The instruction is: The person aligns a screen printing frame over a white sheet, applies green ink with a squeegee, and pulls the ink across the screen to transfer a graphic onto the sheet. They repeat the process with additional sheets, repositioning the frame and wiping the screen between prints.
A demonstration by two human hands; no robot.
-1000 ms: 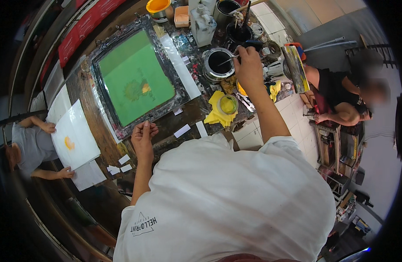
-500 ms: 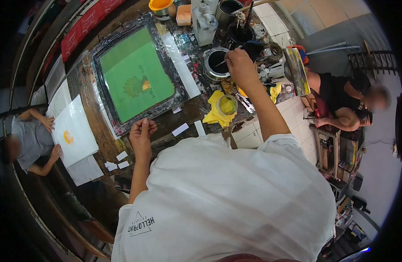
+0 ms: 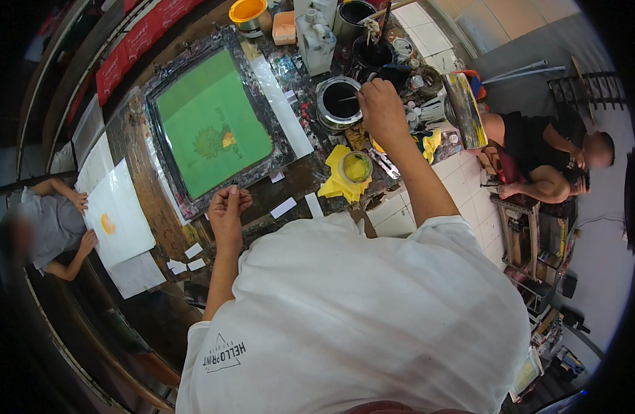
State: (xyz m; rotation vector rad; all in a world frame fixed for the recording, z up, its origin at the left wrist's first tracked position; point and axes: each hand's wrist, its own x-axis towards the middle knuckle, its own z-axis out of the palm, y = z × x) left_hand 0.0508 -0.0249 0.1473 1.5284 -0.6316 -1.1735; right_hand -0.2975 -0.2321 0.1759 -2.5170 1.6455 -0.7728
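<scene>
My right hand (image 3: 382, 109) is closed on a thin stick (image 3: 348, 99). Its tip reaches over an open metal can (image 3: 329, 117) of dark ink. Near the lower corner of a screen-printing frame (image 3: 151, 123) is my left hand (image 3: 227, 212), with thumb and fingers pinched together. Whatever sits between them is too small to make out. The green screen (image 3: 200, 86) in the frame carries a faint stencil figure with an orange-yellow patch.
On a yellow cloth (image 3: 333, 185) stands a jar of yellow ink (image 3: 357, 168). A white jug (image 3: 315, 45) and a yellow-orange can (image 3: 249, 17) stand behind. One person (image 3: 47, 221) handles printed sheets (image 3: 122, 207) at left; another person (image 3: 548, 141) sits at right.
My left hand has shifted slightly right, and the thin piece at its fingertips no longer shows clearly. My right hand stays over the can; the stick has turned somewhat flatter.
</scene>
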